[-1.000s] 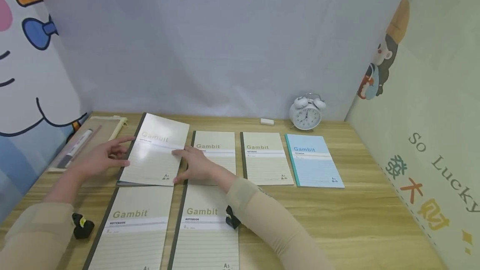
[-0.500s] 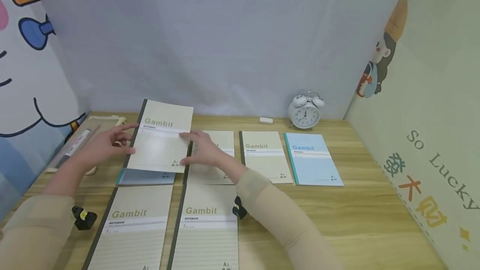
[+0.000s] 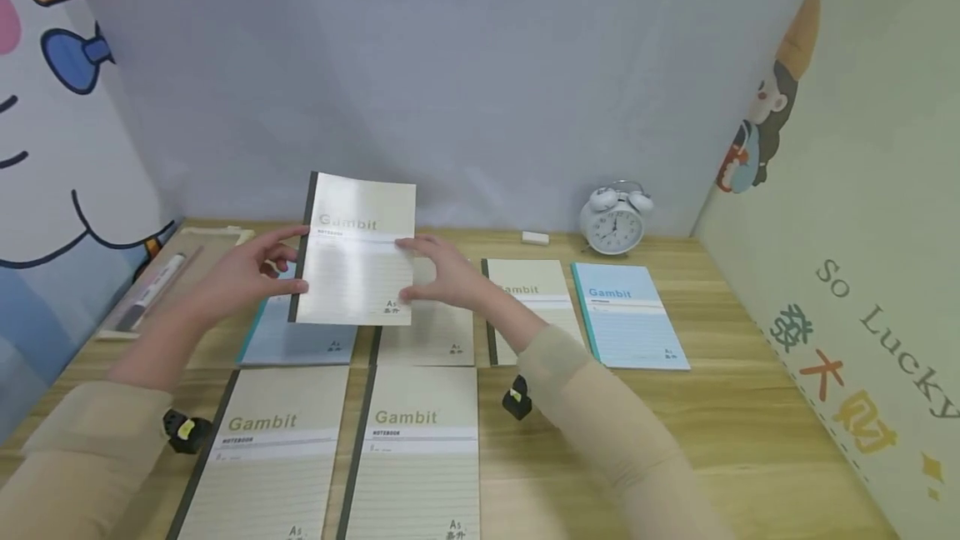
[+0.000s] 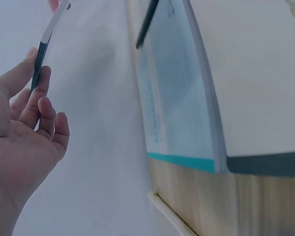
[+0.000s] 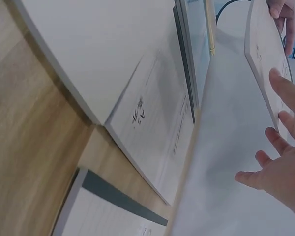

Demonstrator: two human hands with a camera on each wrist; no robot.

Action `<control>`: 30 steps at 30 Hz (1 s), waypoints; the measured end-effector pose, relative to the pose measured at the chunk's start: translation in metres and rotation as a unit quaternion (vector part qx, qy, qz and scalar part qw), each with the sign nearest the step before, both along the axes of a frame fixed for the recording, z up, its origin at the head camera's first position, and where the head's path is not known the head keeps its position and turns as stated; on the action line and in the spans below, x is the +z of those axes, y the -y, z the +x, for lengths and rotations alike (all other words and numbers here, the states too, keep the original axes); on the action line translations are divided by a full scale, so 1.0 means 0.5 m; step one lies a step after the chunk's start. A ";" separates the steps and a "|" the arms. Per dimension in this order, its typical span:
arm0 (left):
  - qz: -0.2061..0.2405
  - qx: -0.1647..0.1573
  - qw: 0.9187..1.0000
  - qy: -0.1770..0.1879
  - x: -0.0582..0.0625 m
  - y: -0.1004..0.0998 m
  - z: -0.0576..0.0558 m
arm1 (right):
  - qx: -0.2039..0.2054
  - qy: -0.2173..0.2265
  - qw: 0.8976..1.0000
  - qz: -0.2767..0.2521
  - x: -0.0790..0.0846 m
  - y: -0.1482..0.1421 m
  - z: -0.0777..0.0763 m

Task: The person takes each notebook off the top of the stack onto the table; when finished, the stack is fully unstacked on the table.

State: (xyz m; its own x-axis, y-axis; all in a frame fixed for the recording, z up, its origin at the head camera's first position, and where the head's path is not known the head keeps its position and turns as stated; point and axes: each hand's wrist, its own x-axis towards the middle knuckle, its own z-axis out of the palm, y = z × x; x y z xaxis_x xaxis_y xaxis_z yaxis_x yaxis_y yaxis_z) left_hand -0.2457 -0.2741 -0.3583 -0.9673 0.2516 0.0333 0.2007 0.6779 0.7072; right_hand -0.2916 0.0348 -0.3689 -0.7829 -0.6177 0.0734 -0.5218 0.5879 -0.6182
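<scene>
A cream Gambit notebook [image 3: 360, 252] with a dark spine is held up above the table, cover towards me. My left hand [image 3: 243, 277] pinches its spine between thumb and fingers. The right hand [image 3: 450, 273] grips the opposite edge, thumb low on the cover; in the right wrist view its other fingers [image 5: 250, 179] spread away from the notebook. Below, partly hidden by the raised one, lie a blue notebook [image 3: 296, 344] with a teal spine and another cream notebook [image 3: 431, 340].
Two cream notebooks [image 3: 270, 473] lie in the near row. Farther right are another cream notebook [image 3: 536, 302] and a blue notebook [image 3: 630, 319]. A white alarm clock [image 3: 613, 227] and an eraser [image 3: 535, 237] stand by the back wall. A pouch [image 3: 217, 248] with a marker [image 3: 157, 283] lies far left.
Both hands have raised the cream notebook off the far-left spot and carried it up and rightward. The blue notebook beneath has come into view.
</scene>
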 end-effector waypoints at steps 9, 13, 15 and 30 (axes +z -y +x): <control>-0.009 -0.003 0.998 -0.068 0.043 -0.087 0.016 | -0.002 -0.030 1.000 0.002 0.042 -0.089 0.008; -0.005 -0.011 0.998 -0.061 0.049 -0.125 0.022 | -0.001 -0.037 0.999 0.000 0.054 -0.131 0.020; 0.013 -0.025 0.998 -0.060 0.049 -0.146 0.024 | -0.006 -0.045 0.999 -0.005 0.058 -0.152 0.027; 0.066 -0.068 0.991 -0.092 0.041 -0.283 0.074 | -0.050 -0.041 0.996 -0.066 0.067 -0.288 0.090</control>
